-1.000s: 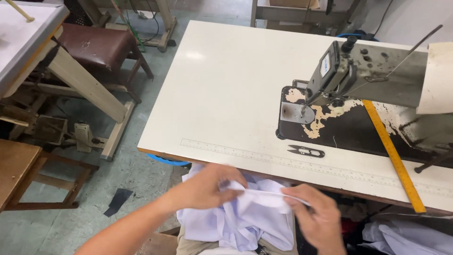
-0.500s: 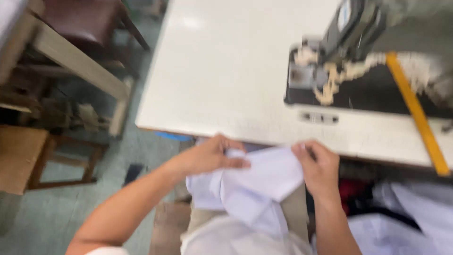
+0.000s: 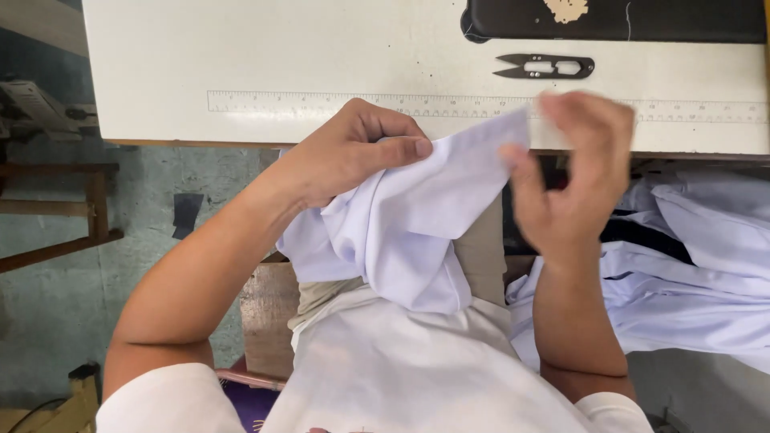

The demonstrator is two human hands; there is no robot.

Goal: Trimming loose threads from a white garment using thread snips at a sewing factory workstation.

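My left hand (image 3: 353, 152) is curled into a tight pinch, thumb stretched flat over the fingers, forearm angling in from low left. My right hand (image 3: 573, 172) is raised, blurred, fingers loosely bent, forearm upright.

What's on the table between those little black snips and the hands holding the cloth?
In the head view, only a clear ruler fixed along the white table edge.
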